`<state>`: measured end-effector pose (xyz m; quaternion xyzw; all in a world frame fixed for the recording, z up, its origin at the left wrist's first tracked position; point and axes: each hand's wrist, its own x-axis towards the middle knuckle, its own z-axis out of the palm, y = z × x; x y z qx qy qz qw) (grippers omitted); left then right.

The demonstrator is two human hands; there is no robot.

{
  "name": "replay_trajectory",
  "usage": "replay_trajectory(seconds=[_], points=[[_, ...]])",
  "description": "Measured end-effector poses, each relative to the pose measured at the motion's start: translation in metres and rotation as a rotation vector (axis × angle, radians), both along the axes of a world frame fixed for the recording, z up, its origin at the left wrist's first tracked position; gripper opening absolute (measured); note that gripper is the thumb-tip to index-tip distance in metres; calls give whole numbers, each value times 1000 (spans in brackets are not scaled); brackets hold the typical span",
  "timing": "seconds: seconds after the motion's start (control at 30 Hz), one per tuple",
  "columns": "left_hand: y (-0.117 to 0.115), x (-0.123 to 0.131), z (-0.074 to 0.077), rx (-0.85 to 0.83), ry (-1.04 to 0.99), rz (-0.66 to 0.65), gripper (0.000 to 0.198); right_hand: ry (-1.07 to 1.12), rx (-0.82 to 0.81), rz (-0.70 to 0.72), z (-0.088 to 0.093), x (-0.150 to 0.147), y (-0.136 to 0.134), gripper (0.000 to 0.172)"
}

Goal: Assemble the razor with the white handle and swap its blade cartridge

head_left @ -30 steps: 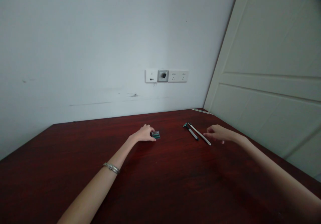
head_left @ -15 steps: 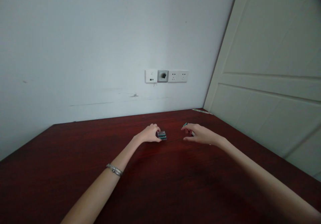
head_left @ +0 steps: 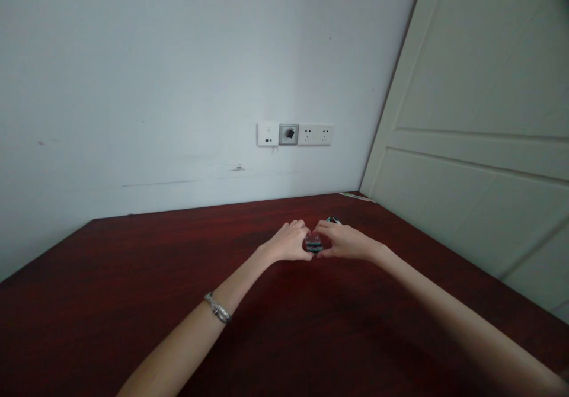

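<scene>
A small clear case (head_left: 313,244) with dark and teal bands rests at the middle of the dark red table (head_left: 267,326). My left hand (head_left: 291,242) grips it from the left, thumb at the near side and fingers at the far side. From the right, my right hand (head_left: 340,240) curls thumb and fingers around the case's other end, fingertips at its corners. Part of the case is hidden by the fingers. Just behind my right hand lies a small teal and white item (head_left: 333,220), mostly covered, its kind unclear.
Behind the table rises a white wall with a row of sockets (head_left: 315,134) and a black plug (head_left: 290,134). A pale panelled door (head_left: 480,118) borders the right side. A thin light strip (head_left: 357,197) lies in the far right corner.
My left hand has carried the clear case to the right. My right hand has shifted slightly left and closed around the case's right end, leaving the teal item behind it.
</scene>
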<state>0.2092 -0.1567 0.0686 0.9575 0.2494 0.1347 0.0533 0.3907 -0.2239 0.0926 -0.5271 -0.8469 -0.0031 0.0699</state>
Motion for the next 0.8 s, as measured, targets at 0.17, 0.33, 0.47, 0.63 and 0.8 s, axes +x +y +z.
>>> replay_trajectory(seconds=[0.17,0.33,0.47,0.63,0.8], points=[[0,6,-4,-10,-26,0,40,7,-6,2,0,4,-1,38],[-1,12,-4,-32,-41,-23,44,39,-57,-21,-1,16,1,35],[7,8,-10,-98,-153,-27,53,75,-59,-85,-3,56,14,38],[27,-8,-27,-316,-345,61,39,116,-55,-239,-6,140,37,38],[41,-21,-35,-399,-447,154,31,-11,-189,-300,-19,194,54,41]])
